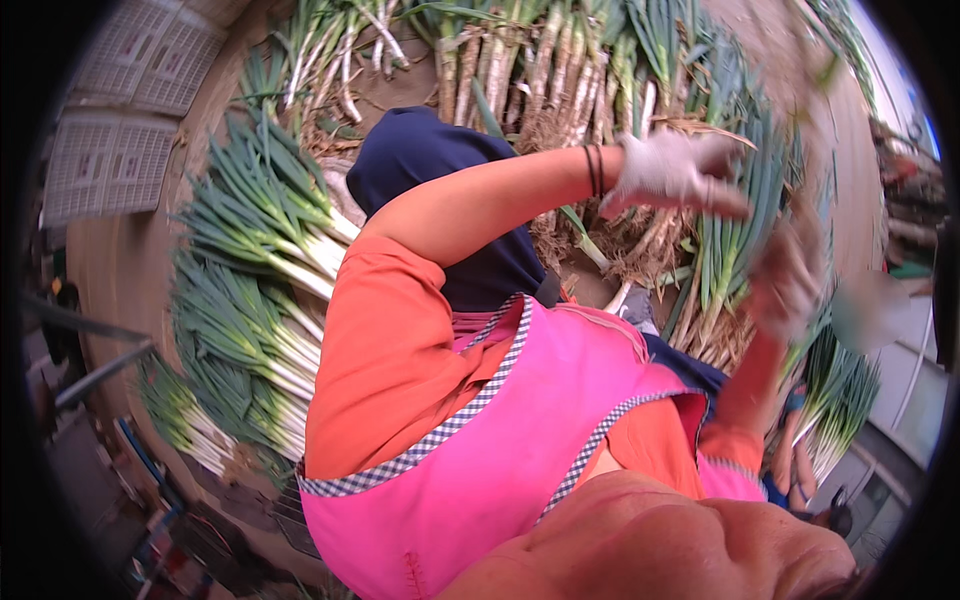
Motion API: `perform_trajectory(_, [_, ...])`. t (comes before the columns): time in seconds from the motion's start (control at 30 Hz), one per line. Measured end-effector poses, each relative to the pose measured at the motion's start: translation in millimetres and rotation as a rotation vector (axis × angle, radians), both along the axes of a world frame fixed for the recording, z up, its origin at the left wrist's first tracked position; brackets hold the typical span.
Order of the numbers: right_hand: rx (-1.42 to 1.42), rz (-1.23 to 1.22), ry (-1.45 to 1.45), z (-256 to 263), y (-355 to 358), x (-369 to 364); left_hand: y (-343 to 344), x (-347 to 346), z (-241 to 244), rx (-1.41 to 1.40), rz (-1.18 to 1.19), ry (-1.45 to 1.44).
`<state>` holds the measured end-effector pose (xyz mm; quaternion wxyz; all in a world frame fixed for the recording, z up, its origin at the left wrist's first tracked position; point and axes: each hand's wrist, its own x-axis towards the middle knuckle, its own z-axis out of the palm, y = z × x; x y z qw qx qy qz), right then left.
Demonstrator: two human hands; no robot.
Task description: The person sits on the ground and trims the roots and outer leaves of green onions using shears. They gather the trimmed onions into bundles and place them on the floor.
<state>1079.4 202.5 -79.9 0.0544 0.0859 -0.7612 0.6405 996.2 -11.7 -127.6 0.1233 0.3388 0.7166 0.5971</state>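
Note:
My left hand, in a whitish work glove soiled at the fingers, reaches across to the right with its fingers apart. Dry, straw-coloured leaf strips lie at or behind its fingertips. Motion blurs my gloved right hand, raised at the right. Above it runs a brown, streaked blur; whether the hand grips it cannot be told. Beneath my hands are unpeeled long green onions with brown outer skins and soil-caked roots. Peeled green onions with clean white stems are heaped at my left.
White plastic crates stand at the far left, near a metal bar. More green onions lie at the lower left. Another person is partly visible at the lower right, beside a green onion bundle. My bent knee rises in the middle.

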Motion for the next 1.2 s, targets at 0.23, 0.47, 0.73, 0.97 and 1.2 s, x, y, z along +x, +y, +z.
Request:
perform_trajectory(0.23, [-0.326, -0.041, -0.175, -121, 25, -129, -194, -113, -62, -0.009, 0.817, 0.019])
perform_trajectory(0.47, [0.803, -0.61, -0.882, -329, 130, -72, -236, -135, -83, -0.077, 1.116, -0.375])
perform_trajectory(0.73, [1.032, -0.485, -1.083, -370, 67, -97, -102, -70, -42, -0.607, 0.275, 0.02])
perform_trajectory(0.97, [1.267, -0.47, -0.887, -290, 189, -123, -90, -86, -40, -1.315, 0.005, 0.289])
perform_trajectory(1.2, [1.512, -0.452, -0.32, -19, 217, -129, -79, -77, -39, -1.249, -0.041, 0.401])
